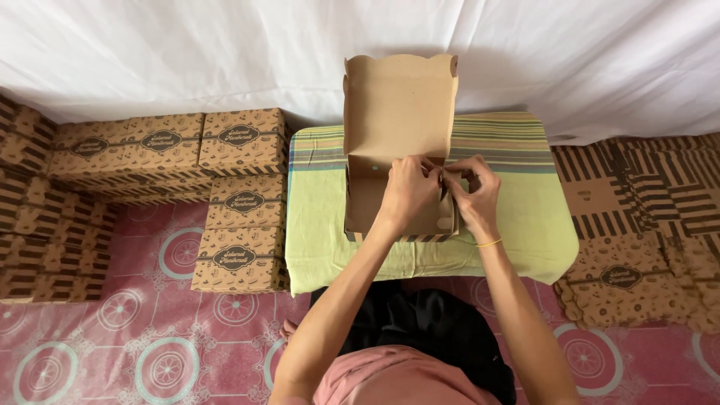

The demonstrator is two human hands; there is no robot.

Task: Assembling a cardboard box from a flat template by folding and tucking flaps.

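A brown cardboard box [397, 150] sits near the back edge of a low table under a green striped cloth [525, 217], its scalloped lid standing upright. Both hands pinch the box's right wall: the left hand [409, 191] and right hand [474, 193] are narrowed, fingertips touching the card. Printed, folded boxes [240, 202] are stacked beside the table's left edge; flat striped sheets [645, 187] lie to the right.

Both bare forearms reach toward twelve o'clock; the left hand [409, 187] and right hand [474, 191] meet, fingertips pinched together, knuckles up.
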